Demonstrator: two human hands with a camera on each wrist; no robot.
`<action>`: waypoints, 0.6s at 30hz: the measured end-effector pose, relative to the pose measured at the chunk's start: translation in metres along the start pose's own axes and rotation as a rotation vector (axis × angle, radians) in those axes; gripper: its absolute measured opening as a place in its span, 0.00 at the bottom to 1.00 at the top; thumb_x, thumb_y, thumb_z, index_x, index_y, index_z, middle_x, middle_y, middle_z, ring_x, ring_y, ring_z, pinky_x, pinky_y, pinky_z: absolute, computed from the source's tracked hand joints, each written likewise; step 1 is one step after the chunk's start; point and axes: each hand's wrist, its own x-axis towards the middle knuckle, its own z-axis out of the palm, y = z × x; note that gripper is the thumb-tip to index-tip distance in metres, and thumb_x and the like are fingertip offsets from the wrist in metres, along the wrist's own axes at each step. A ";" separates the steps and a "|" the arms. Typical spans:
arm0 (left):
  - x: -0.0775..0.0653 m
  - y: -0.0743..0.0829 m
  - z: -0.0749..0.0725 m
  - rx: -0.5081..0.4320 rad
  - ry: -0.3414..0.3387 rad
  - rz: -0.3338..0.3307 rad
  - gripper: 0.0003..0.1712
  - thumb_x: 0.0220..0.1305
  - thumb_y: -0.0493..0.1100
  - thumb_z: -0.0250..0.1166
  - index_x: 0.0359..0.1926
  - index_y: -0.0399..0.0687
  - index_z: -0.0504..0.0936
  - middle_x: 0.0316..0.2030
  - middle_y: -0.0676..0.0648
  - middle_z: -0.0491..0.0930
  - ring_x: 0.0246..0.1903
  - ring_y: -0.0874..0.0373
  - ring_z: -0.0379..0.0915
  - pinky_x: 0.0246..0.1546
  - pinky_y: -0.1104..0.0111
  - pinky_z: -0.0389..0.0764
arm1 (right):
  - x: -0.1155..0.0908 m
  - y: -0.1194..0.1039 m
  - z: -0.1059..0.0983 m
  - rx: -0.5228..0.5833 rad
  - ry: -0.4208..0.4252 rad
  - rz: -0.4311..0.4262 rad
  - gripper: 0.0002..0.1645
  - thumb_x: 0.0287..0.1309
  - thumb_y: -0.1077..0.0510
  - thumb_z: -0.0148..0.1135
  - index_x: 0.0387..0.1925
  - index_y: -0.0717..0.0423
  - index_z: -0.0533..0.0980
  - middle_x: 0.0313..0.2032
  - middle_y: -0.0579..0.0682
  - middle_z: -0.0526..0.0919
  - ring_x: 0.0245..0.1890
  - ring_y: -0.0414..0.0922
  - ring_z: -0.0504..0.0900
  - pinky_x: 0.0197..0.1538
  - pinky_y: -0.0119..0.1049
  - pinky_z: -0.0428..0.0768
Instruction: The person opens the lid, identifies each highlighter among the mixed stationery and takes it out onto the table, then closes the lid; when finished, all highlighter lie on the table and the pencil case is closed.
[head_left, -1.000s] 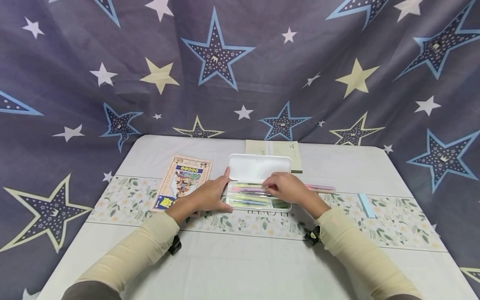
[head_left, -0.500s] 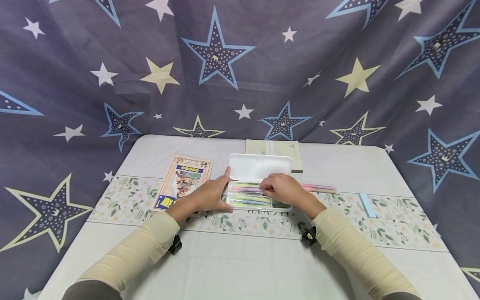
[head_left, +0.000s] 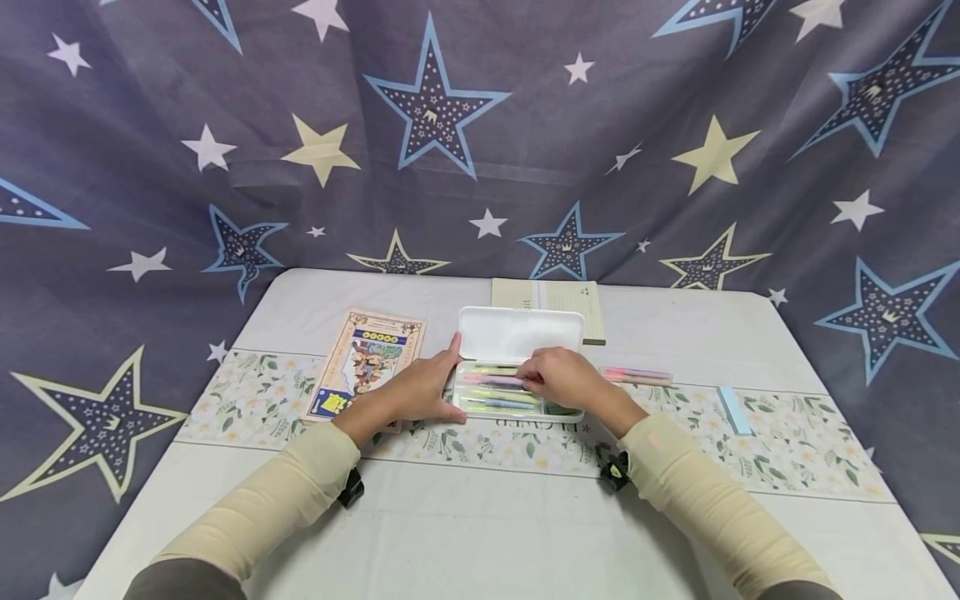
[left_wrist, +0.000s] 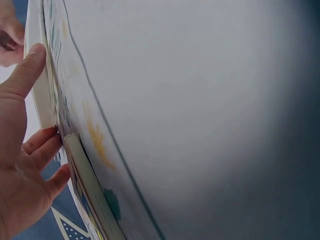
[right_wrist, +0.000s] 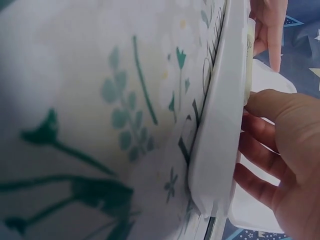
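A white pencil case [head_left: 465, 407] lies open on the table, its lid [head_left: 521, 333] tipped back. Several coloured pens [head_left: 498, 402] lie inside, yellow, green, blue and pink. My left hand [head_left: 422, 388] rests against the case's left side, thumb at the front corner and a fingertip by the lid. In the left wrist view its fingers [left_wrist: 42, 145] are spread and fairly straight. Over the right part of the case, my right hand [head_left: 564, 378] has curled fingers and pinches the end of a pink-purple pen [head_left: 495, 381]. Its fingertips are partly hidden in the head view.
A picture-covered booklet [head_left: 375, 350] lies left of the case, close by the left hand. Behind the lid is a pale green notepad [head_left: 592, 312]. Several pink and purple pens [head_left: 637, 375] lie to the right, with a light blue strip [head_left: 734, 411] farther right.
My right hand has shifted slightly left over the case. A dark pen seen near its fingertips earlier no longer shows. The left hand has stayed put.
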 end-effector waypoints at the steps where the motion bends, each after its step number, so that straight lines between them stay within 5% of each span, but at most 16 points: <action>1: 0.000 0.000 0.000 0.000 -0.002 -0.002 0.84 0.48 0.67 0.79 0.81 0.46 0.23 0.69 0.50 0.70 0.54 0.54 0.79 0.58 0.56 0.75 | 0.000 0.000 0.000 -0.003 0.001 -0.004 0.06 0.64 0.57 0.69 0.41 0.47 0.89 0.31 0.41 0.86 0.28 0.35 0.76 0.37 0.34 0.77; 18: 0.002 -0.003 0.001 0.000 -0.003 0.000 0.85 0.47 0.69 0.78 0.81 0.46 0.23 0.71 0.49 0.69 0.56 0.53 0.78 0.59 0.56 0.75 | -0.015 0.013 -0.005 0.012 0.056 0.010 0.08 0.64 0.57 0.68 0.42 0.46 0.89 0.34 0.41 0.87 0.31 0.36 0.79 0.39 0.36 0.80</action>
